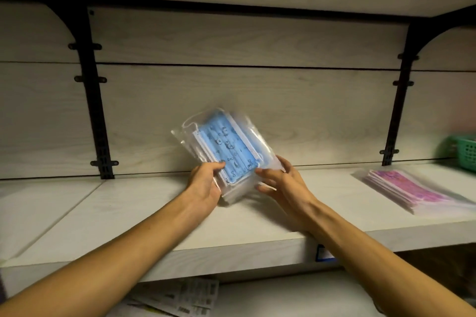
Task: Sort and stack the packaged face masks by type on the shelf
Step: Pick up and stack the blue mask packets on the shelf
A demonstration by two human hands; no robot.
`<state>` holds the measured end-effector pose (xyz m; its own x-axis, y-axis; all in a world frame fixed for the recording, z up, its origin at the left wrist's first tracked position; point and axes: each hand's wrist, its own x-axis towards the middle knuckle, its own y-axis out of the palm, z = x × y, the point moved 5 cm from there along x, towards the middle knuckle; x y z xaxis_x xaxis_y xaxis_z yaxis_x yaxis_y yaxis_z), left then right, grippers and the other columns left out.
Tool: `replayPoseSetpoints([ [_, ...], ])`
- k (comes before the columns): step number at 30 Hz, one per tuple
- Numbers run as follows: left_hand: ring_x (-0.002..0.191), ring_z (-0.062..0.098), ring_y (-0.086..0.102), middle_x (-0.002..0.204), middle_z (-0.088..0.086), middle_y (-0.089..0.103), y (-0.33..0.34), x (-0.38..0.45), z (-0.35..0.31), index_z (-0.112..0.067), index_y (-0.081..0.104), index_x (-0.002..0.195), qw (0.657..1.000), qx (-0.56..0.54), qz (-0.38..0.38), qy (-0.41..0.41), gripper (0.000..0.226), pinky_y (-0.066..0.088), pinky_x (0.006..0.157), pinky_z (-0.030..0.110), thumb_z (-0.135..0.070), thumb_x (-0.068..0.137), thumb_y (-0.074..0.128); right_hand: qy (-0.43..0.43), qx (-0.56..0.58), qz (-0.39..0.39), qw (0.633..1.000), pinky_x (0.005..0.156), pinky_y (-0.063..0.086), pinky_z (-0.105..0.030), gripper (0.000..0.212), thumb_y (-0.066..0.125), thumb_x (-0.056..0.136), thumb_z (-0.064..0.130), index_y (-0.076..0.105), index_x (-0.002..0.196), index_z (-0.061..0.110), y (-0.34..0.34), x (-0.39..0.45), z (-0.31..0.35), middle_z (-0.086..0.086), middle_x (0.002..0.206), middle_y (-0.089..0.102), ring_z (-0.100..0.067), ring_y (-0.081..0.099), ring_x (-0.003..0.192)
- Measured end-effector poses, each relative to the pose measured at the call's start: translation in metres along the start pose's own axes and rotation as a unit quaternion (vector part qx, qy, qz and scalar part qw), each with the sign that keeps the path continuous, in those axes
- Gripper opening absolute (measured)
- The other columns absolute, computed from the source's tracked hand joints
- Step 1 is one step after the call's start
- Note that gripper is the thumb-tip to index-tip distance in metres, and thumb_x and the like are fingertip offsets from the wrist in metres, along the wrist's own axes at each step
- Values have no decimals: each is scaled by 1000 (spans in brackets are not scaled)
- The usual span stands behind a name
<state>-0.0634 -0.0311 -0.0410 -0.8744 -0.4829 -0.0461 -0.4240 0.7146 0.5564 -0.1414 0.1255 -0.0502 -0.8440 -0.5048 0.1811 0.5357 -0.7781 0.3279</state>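
Note:
A stack of clear plastic packs of blue patterned face masks [226, 148] is tilted up on its lower edge over the middle of the white shelf [154, 216]. My left hand [206, 183] grips the stack's lower left corner, thumb on the front. On the lower right edge, my right hand [280, 183] touches the plastic with spread, fairly straight fingers. A flat pile of pink mask packs [409, 192] lies on the shelf at the right.
A green plastic basket [463, 152] stands at the far right of the shelf. Black brackets [95, 100] run up the back wall on both sides. Another shelf board hangs overhead. Printed papers [185, 298] lie on the level below.

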Motion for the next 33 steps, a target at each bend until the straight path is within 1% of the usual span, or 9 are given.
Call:
replayPoseSetpoints([
  [3,121,38,62,129,22,65,11,-2,2,-3,54,137,998,-57,26,-14,43,43,109,53,2,98,39,1,18,17,1000,104,49,-54,68,71,88,5,35,145,13,8,-7,-3,-19,129,65,-30,66,117],
  [5,116,39,64,125,22,68,18,-7,9,-5,57,133,997,-55,47,-24,42,46,104,54,2,95,38,-14,-14,15,1000,95,56,-48,36,64,92,7,56,127,12,13,-11,-2,-15,117,72,-30,70,108],
  [7,112,39,67,119,20,71,22,-10,16,-9,61,123,997,-39,66,-31,41,50,99,54,3,90,40,-42,-40,-14,998,81,60,-42,26,59,92,2,65,116,9,8,-9,1,-11,106,77,-30,74,98],
  [12,125,34,60,128,19,67,8,0,3,-2,60,128,998,-1,64,-27,52,43,112,45,6,77,54,-94,-51,-89,990,90,57,-46,39,59,86,-8,62,121,10,-28,-1,27,-12,112,74,-29,71,103],
  [15,123,36,58,126,20,66,-3,6,-10,-1,61,123,995,74,55,25,42,39,115,47,5,81,60,-138,-141,-98,975,76,59,-31,31,60,87,-7,63,112,12,-45,-1,46,-6,102,74,-19,72,94],
  [17,121,37,61,130,15,65,-14,8,-17,-6,51,136,982,170,16,83,66,43,111,52,0,75,74,-153,-174,-76,970,67,58,-22,29,59,90,-6,63,112,12,-50,-5,49,-4,99,75,-12,74,87],
  [19,120,28,61,133,6,62,-20,6,-17,-14,41,144,957,263,8,118,86,48,106,48,-2,71,84,-156,-199,-53,966,68,60,-27,29,58,92,-4,61,116,12,-55,-9,46,-6,104,74,-19,75,91],
  [25,107,18,67,115,-4,69,-11,6,-1,-20,54,120,914,370,70,148,50,58,81,32,-5,79,80,-126,-222,-49,966,69,60,-27,38,64,87,-2,51,114,22,-59,-12,31,-6,112,67,-18,73,95],
  [33,112,31,64,120,7,68,-8,-1,6,-15,49,124,952,289,18,102,71,50,99,57,-19,60,78,-101,-235,-37,966,83,62,-39,39,61,88,-1,55,123,12,-58,-9,24,-10,115,69,-22,70,102],
])
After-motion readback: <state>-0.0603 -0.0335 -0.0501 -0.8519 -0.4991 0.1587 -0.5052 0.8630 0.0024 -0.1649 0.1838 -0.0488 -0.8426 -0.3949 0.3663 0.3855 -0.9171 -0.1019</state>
